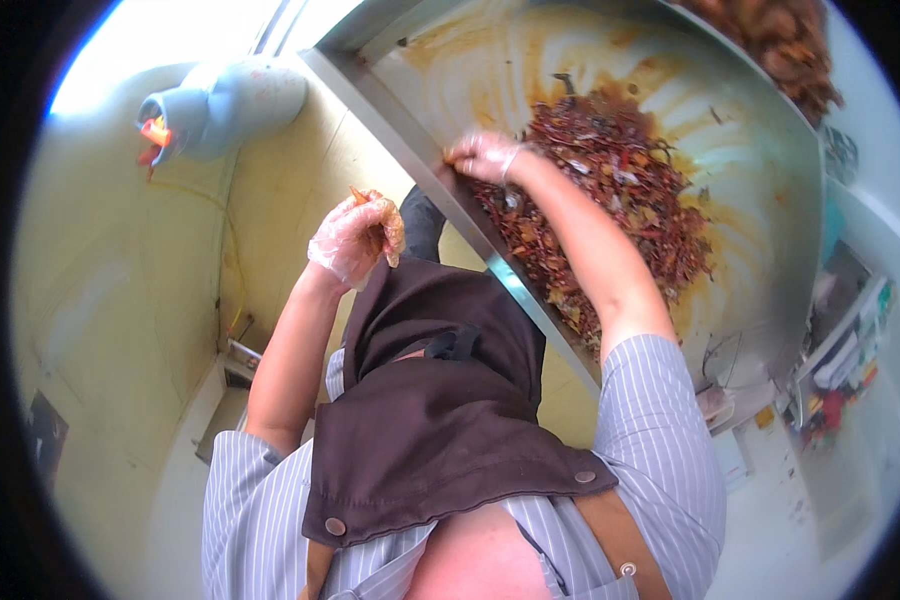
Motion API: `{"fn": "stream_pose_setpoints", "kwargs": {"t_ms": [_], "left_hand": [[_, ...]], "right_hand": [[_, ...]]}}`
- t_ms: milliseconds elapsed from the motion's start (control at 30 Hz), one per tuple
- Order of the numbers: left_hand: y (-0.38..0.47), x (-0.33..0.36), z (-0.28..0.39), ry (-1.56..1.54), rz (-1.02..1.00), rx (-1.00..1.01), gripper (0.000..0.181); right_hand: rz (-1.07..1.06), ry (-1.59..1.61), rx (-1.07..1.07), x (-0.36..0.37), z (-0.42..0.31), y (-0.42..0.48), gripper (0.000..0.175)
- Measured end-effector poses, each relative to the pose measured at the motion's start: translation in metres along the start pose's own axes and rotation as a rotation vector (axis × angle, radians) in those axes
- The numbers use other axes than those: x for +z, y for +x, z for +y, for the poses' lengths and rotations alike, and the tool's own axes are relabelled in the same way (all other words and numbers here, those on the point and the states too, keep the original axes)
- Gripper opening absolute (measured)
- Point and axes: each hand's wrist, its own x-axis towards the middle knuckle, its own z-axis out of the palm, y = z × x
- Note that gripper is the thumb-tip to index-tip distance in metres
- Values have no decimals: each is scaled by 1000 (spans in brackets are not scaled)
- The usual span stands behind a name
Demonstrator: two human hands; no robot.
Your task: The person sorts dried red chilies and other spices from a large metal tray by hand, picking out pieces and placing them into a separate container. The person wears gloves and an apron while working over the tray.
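My left hand (356,238), in a clear plastic glove, is raised beside the steel table's near wall with its fingers curled. An orange-brown food piece (358,196) pokes out above its fingers. My right hand (487,155), also gloved and blurred by motion, is at the inner side of the raised steel wall (390,127). Something orange-brown shows at its fingertips, but whether that is a held piece or sauce on the glove is unclear. Beneath my right forearm lies a wet heap of red chillies and spices (622,202) on the oil-stained steel surface (757,187).
A blue-grey gas cylinder (247,101) with an orange valve fitting (155,132) stands at the left, near a yellow hose (236,262). Reddish-brown food pieces (780,45) are piled at the top right. Assorted items (840,367) sit beyond the table's right edge.
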Motion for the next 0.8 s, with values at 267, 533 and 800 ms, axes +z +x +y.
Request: {"fn": "stream_pose_setpoints", "kwargs": {"t_ms": [267, 533, 800], "left_hand": [[13, 76, -13, 128, -189, -19, 16], [19, 144, -60, 366, -236, -120, 20], [10, 192, -144, 496, -179, -164, 22]], "right_hand": [[372, -160, 37, 35, -106, -203, 34], [1366, 1044, 269, 75, -42, -391, 31], [2120, 1285, 308, 99, 207, -566, 61]]}}
